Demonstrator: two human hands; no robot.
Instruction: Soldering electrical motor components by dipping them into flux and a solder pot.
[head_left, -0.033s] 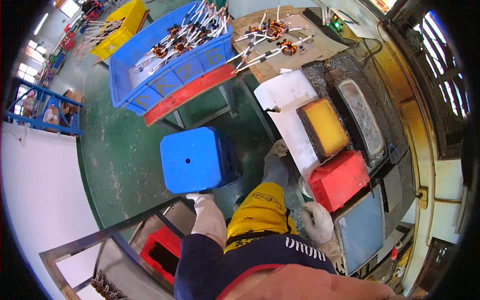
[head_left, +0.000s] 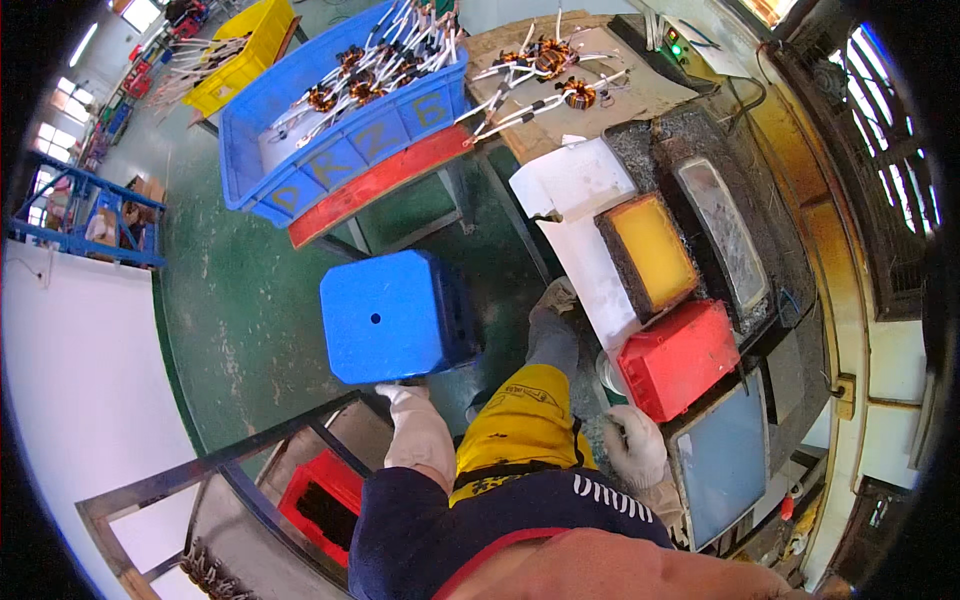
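My left hand (head_left: 405, 402), in a white glove, reaches down to the near edge of a blue plastic stool (head_left: 392, 315) on the green floor and grips it there. My right hand (head_left: 633, 447), also in a white glove, is curled at the edge of the workbench, just below a red box (head_left: 680, 358). Whether it holds anything is hidden. A yellow apron (head_left: 520, 425) covers my lap between both hands.
A large blue crate (head_left: 300, 165) of wound coils with white leads stands beyond the stool, with a yellow crate (head_left: 240, 45) behind it. On the bench sit a yellow-filled tray (head_left: 650, 250), a grey trough (head_left: 725, 232) and a white sheet (head_left: 572, 190). A red crate (head_left: 325, 505) sits in a metal frame at lower left.
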